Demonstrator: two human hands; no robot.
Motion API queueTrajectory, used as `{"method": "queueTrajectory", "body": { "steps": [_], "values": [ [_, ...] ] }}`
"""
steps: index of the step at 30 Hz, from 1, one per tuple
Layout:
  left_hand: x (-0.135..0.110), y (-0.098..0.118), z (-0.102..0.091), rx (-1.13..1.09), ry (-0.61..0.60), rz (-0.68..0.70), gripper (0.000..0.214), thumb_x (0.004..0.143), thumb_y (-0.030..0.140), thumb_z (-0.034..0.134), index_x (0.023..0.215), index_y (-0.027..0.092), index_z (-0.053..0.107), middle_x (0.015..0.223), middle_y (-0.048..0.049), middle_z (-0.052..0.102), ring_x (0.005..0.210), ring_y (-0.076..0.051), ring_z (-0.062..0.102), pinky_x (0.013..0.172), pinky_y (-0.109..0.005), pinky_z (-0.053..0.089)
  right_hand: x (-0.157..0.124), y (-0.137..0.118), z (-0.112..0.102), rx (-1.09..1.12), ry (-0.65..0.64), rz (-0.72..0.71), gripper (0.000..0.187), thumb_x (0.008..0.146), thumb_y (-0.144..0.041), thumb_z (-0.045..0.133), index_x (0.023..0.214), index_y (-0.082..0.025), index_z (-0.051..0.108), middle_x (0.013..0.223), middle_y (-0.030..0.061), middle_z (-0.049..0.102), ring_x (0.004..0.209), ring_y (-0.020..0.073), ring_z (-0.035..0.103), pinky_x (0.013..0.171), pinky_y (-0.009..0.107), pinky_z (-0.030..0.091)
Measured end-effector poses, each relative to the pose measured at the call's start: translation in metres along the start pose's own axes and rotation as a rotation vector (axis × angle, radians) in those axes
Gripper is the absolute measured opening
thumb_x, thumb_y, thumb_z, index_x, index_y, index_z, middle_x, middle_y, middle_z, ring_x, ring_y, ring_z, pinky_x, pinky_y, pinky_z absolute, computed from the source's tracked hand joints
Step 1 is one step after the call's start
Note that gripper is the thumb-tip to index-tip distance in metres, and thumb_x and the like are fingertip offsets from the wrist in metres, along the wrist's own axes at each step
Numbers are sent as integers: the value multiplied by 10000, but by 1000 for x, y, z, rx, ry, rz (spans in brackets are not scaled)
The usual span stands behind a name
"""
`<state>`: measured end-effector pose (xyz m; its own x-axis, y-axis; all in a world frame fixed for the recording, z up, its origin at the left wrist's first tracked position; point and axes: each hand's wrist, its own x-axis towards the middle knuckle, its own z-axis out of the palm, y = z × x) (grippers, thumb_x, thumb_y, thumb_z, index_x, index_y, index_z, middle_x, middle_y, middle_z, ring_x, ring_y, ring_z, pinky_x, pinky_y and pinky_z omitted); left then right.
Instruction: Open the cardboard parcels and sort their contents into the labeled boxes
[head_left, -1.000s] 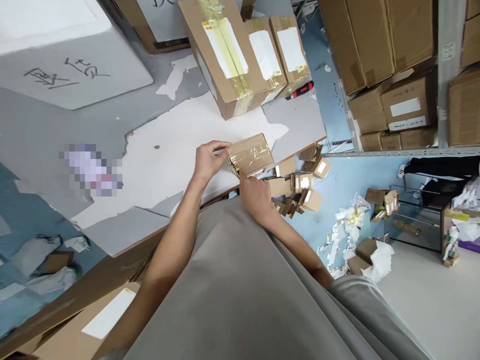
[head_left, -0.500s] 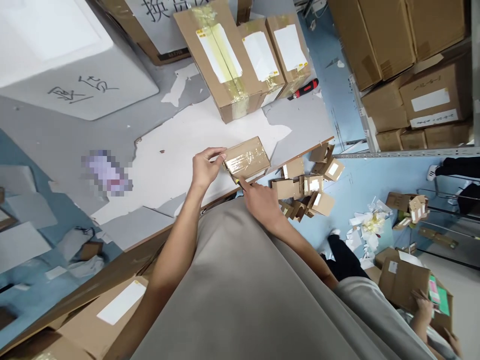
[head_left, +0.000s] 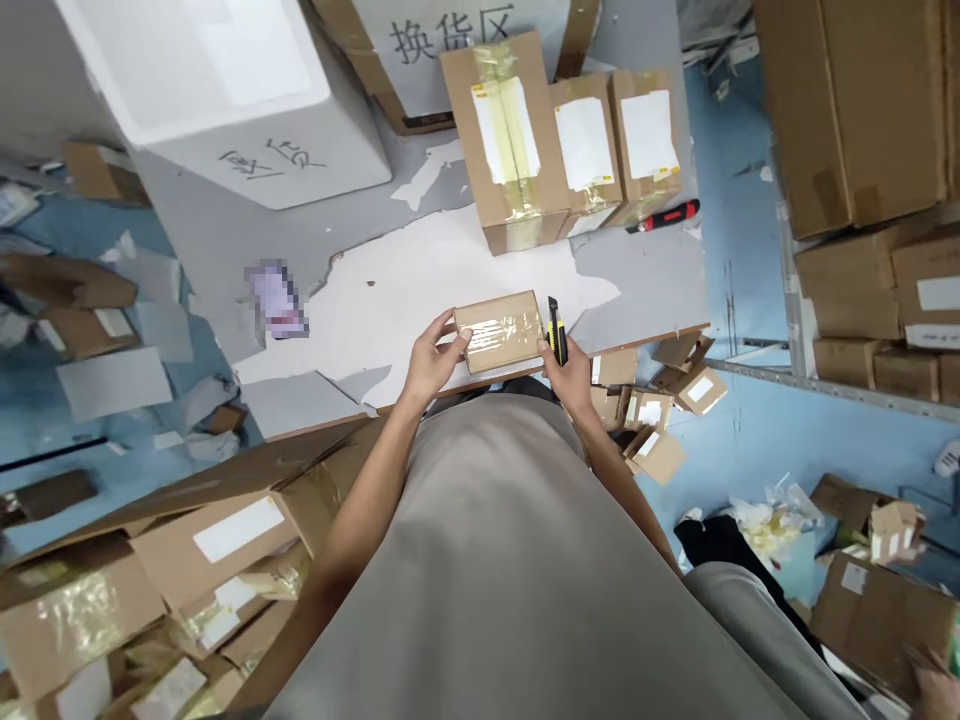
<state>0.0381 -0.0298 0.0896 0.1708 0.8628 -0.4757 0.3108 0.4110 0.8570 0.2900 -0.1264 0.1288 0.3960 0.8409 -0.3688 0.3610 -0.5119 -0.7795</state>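
Observation:
A small cardboard box (head_left: pixel 499 332) wrapped in clear tape lies at the near edge of the table (head_left: pixel 420 280). My left hand (head_left: pixel 435 358) grips the box's left end, thumb on top. My right hand (head_left: pixel 571 372) is closed on a yellow and black utility knife (head_left: pixel 556 328), which stands upright just beyond the box's right end.
Three taped cartons with white labels (head_left: pixel 570 150) stand at the back of the table, a red-handled knife (head_left: pixel 664 215) beside them. A white foam box (head_left: pixel 225 90) sits back left. Small boxes (head_left: pixel 652 410) litter the floor right; cartons (head_left: pixel 150 560) lie left. Another person's hand (head_left: pixel 930 685) shows bottom right.
The right hand has moved from the box's near side to its right end, and the knife now stands upright there. The left hand still holds the box. The view has swung left.

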Motion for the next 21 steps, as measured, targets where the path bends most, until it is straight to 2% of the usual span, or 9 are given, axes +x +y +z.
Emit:
{"method": "queueTrajectory", "body": {
  "steps": [3, 7, 11, 14, 16, 19, 21],
  "values": [
    [-16, -2, -18, 2, 102, -23, 963, 890, 706, 896, 1648, 181, 620, 1520, -221, 746, 1153, -320, 828, 924, -469, 748, 8, 2, 18, 19, -145, -46, 481, 1110, -683, 569, 1076, -228, 719, 854, 34, 757, 834, 247, 743, 779, 314, 594],
    [-38, -8, -35, -39, 243, -98, 1010, 841, 696, 936, 1638, 158, 629, 1484, -228, 763, 1083, -313, 839, 874, -459, 748, 25, -4, 36, -16, -308, -136, 437, 1127, -661, 534, 1093, -254, 689, 814, 15, 727, 818, 258, 743, 773, 316, 576],
    [-52, -20, -38, -32, 376, -82, 995, 855, 759, 902, 1615, 167, 653, 1442, -220, 780, 1132, -332, 828, 872, -438, 739, 39, -11, 49, -73, -390, -196, 399, 1160, -618, 506, 1136, -258, 675, 831, 19, 737, 842, 263, 752, 820, 321, 580],
    [-59, -23, -39, 30, 434, -47, 955, 913, 797, 839, 1628, 193, 648, 1460, -210, 775, 1231, -351, 806, 972, -462, 724, 42, -17, 53, -155, -466, -225, 374, 1179, -573, 486, 1157, -249, 671, 881, 38, 765, 857, 272, 766, 846, 332, 584],
    [-63, -18, -37, 115, 461, -5, 927, 963, 802, 786, 1666, 220, 619, 1538, -210, 736, 1334, -374, 772, 1085, -512, 690, 41, -21, 51, -217, -509, -218, 382, 1201, -537, 449, 1259, -234, 673, 958, 58, 802, 895, 275, 787, 880, 341, 591],
    [-61, 1, -25, 365, 450, 149, 790, 1054, 747, 698, 1681, 271, 620, 1764, -192, 563, 1649, -421, 541, 1341, -611, 494, 34, -31, 43, -329, -516, -222, 430, 1228, -472, 380, 1473, -210, 618, 1146, 97, 844, 1027, 276, 814, 967, 357, 604],
    [-54, 14, -10, 518, 327, 270, 676, 1115, 689, 616, 1669, 301, 641, 1851, -144, 473, 1784, -418, 325, 1447, -663, 293, 28, -38, 38, -409, -461, -265, 450, 1229, -423, 368, 1552, -197, 584, 1337, 143, 822, 1213, 281, 797, 1054, 369, 599]
  ]
}}
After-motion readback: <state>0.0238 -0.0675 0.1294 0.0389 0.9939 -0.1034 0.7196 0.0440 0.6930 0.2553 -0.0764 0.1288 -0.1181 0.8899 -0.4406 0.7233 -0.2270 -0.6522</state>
